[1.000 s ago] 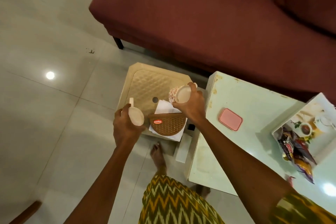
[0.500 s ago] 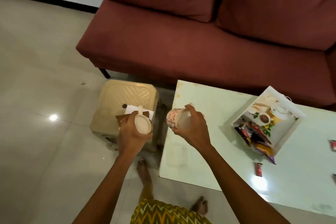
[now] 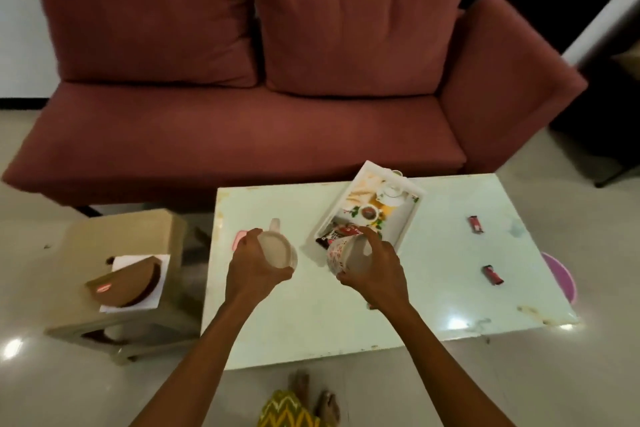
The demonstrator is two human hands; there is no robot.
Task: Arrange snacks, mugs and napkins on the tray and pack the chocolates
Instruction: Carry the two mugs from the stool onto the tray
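Both hands were busy. The left hand (image 3: 256,267) was wrapped round a plain mug (image 3: 277,250), held over the table (image 3: 311,322) just short of the tray (image 3: 405,218). The right hand (image 3: 374,270) was clamped on a patterned mug (image 3: 341,255) right over the tray's near end. Both mugs looked tipped toward the camera.

My worry was that near end. The snacks (image 3: 341,232) were piled there, so a mug set down on a packet would probably wobble and roll over. The far half looked freer.

The chocolates (image 3: 475,224) lay loose on the table to the right, well apart from the tray, so a swinging arm could easily knock them off. The napkins (image 3: 138,262) sat on the stool (image 3: 121,229) to the left, under a holder (image 3: 126,282).
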